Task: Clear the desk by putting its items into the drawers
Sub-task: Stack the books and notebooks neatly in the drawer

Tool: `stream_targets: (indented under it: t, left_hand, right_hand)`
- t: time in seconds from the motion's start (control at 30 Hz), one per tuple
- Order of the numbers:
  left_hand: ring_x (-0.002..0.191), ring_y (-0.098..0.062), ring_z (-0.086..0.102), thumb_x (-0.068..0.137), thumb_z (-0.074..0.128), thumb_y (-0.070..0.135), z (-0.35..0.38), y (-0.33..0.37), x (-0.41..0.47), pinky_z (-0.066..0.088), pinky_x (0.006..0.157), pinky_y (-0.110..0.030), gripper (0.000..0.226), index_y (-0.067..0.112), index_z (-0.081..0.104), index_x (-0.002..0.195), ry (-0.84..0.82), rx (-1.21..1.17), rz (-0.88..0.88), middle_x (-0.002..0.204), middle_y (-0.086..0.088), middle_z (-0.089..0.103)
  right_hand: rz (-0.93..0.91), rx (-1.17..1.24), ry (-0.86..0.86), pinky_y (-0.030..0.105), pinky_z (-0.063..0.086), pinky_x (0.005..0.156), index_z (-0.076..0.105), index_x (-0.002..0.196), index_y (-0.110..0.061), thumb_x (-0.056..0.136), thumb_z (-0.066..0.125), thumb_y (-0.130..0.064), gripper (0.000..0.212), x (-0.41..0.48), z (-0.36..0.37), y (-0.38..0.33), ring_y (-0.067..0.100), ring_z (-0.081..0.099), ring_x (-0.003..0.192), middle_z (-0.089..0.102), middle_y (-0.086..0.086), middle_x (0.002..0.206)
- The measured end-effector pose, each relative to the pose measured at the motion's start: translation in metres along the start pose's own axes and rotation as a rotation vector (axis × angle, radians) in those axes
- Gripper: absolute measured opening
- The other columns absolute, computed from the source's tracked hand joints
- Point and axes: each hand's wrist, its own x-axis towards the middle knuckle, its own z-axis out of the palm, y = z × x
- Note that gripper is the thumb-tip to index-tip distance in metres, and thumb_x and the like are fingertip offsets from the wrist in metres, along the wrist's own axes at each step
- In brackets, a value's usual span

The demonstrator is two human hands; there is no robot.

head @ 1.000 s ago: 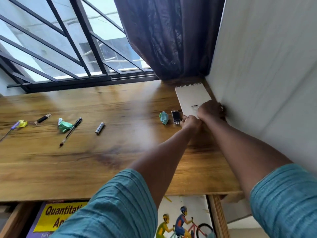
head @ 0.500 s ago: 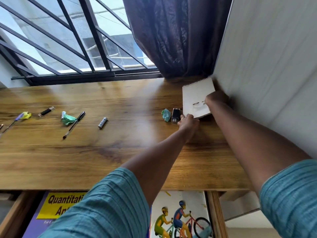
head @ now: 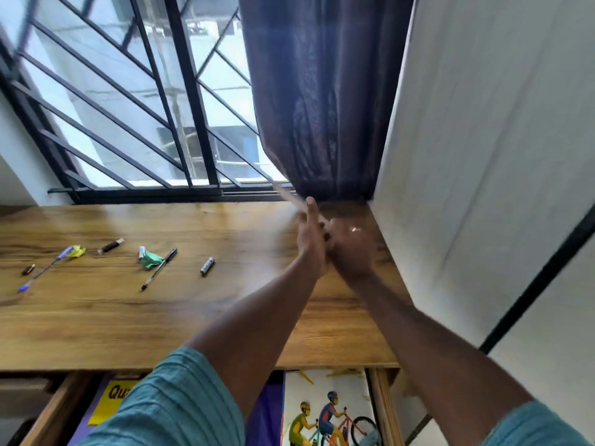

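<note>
Both my hands meet above the back right corner of the wooden desk (head: pixel 161 317), heavily blurred. My left hand (head: pixel 310 239) is upright with straight fingers. My right hand (head: pixel 351 252) is curled right beside it. A white notepad (head: pixel 286 194) shows only as a thin pale edge rising from between the hands toward the window. The blur hides which hand grips it. The small green paper ball and the black item that lay near the pad are out of sight behind my hands.
On the left of the desk lie a battery (head: pixel 207 266), a black pen (head: pixel 159 268), green crumpled paper (head: pixel 151 259), a black stick (head: pixel 111 246), a blue pen (head: pixel 43 268) and yellow paper (head: pixel 77 251). An open drawer (head: pixel 384 407) below holds books. A curtain (head: pixel 322 107) and a white wall (head: pixel 483 156) close off the right side.
The notepad has gone from lying flat to tilted up on edge. My left hand moved from beside the black item to flat against my right hand. The view has swung upward.
</note>
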Motion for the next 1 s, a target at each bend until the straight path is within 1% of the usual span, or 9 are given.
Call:
stream_targets:
  t: [0.1,0.23,0.3,0.43,0.53,0.63,0.73,0.93,1.0]
  left_hand:
    - [0.092,-0.032,0.066,0.079,0.065,0.041,-0.03,0.012,-0.016,0.055,0.084,-0.051,0.042,0.014,0.047,0.107,0.179,0.133,0.074,0.108,-0.02,0.062]
    - [0.093,-0.033,0.063,0.091,0.048,0.003,-0.087,0.016,-0.057,0.053,0.078,-0.049,0.033,0.008,0.041,0.123,0.157,0.053,0.105,0.119,-0.022,0.059]
    - [0.088,-0.031,0.062,0.092,0.043,-0.001,-0.112,0.017,-0.079,0.053,0.069,-0.042,0.035,0.01,0.042,0.125,0.059,-0.019,0.107,0.116,-0.019,0.061]
    - [0.088,-0.03,0.061,0.093,0.042,0.0,-0.155,0.022,-0.128,0.052,0.077,-0.045,0.035,0.015,0.043,0.124,-0.02,-0.021,0.037,0.109,-0.013,0.061]
    - [0.093,-0.034,0.061,0.093,0.043,0.001,-0.185,0.019,-0.156,0.051,0.081,-0.049,0.039,0.012,0.042,0.13,-0.031,-0.028,-0.042,0.113,-0.017,0.062]
    - [0.099,-0.039,0.061,0.093,0.042,0.001,-0.215,0.011,-0.18,0.053,0.081,-0.051,0.04,0.008,0.04,0.133,-0.052,-0.049,-0.122,0.123,-0.024,0.058]
    - [0.09,-0.034,0.064,0.093,0.043,0.001,-0.242,0.0,-0.208,0.055,0.072,-0.041,0.04,0.008,0.041,0.133,-0.078,-0.032,-0.19,0.125,-0.024,0.058]
    - [0.088,-0.027,0.063,0.094,0.048,0.003,-0.262,-0.049,-0.238,0.053,0.069,-0.037,0.038,0.01,0.041,0.13,-0.124,0.092,-0.342,0.126,-0.019,0.058]
    - [0.09,-0.029,0.064,0.092,0.05,0.002,-0.262,-0.071,-0.242,0.055,0.072,-0.041,0.037,0.007,0.042,0.128,-0.137,0.168,-0.399,0.122,-0.019,0.061]
  right_hand:
    - [-0.335,-0.116,0.001,0.03,0.045,0.046,0.066,0.076,-0.011,0.079,0.066,-0.018,0.007,-0.03,-0.002,-0.02,0.022,0.063,0.052,0.065,0.003,0.063]
    - [-0.464,0.009,-0.216,0.033,0.04,0.087,0.071,0.094,-0.017,0.088,0.045,-0.046,0.039,-0.064,-0.017,-0.041,0.013,0.069,0.092,0.074,-0.003,0.098]
    - [-0.342,0.148,-0.259,0.033,0.039,0.093,0.073,0.099,-0.013,0.09,0.042,-0.049,0.049,-0.073,-0.024,-0.049,0.016,0.067,0.103,0.073,0.002,0.106]
    - [0.174,0.231,-0.332,0.032,0.037,0.104,0.062,0.123,-0.007,0.093,0.055,-0.027,0.036,-0.089,-0.034,-0.075,0.024,0.053,0.124,0.058,0.009,0.132]
    - [0.498,0.365,-0.506,0.024,0.041,0.089,0.055,0.13,-0.008,0.092,0.058,-0.025,0.042,-0.11,-0.045,-0.101,0.018,0.057,0.114,0.059,0.009,0.13]
    - [0.611,0.52,-0.574,0.021,0.043,0.073,0.063,0.118,-0.006,0.088,0.062,-0.014,0.031,-0.143,-0.051,-0.121,0.012,0.059,0.093,0.068,0.009,0.116]
    - [0.687,0.555,-0.599,0.022,0.04,0.079,0.064,0.117,-0.005,0.085,0.064,-0.008,0.033,-0.183,-0.054,-0.133,0.013,0.058,0.095,0.067,0.007,0.116]
    - [0.842,0.499,-0.587,0.011,0.04,0.087,0.055,0.127,0.004,0.083,0.069,-0.008,0.048,-0.273,-0.069,-0.123,0.019,0.055,0.119,0.059,0.009,0.128]
    - [0.899,0.467,-0.594,0.016,0.042,0.095,0.057,0.127,0.003,0.081,0.071,-0.008,0.05,-0.299,-0.071,-0.109,0.021,0.056,0.118,0.059,0.009,0.128]
